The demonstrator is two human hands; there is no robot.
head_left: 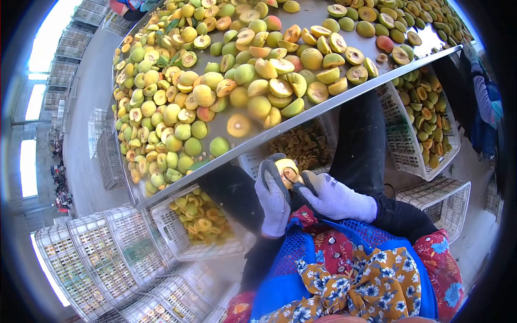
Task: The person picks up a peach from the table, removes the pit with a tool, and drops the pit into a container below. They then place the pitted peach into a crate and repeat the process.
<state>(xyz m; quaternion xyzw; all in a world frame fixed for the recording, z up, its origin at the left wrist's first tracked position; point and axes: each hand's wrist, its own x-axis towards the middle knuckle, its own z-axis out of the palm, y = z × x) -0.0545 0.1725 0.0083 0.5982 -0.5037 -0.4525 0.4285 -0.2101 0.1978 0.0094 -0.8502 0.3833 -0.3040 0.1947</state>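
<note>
In grey-and-lilac work gloves, both my hands meet in front of my lap, below the table edge. My left hand (273, 195) is closed around a cut apricot (287, 168), its yellow flesh and brown centre facing up. Against the right side of the same fruit press the thumb and fingers of my right hand (335, 197), also closed. Whether a small tool is between the right fingers cannot be made out. Just beyond my hands, between my knees, a crate (253, 161) holds brownish pits or scraps (304, 146).
A metal-edged table (323, 112) carries many whole and halved apricots (204, 96). Crates of fruit stand at left (167, 218) and right (401, 145). Stacked white crates (97, 258) line the left. Another crate (452, 202) lies at right. A co-worker's sleeve (481, 94) shows far right.
</note>
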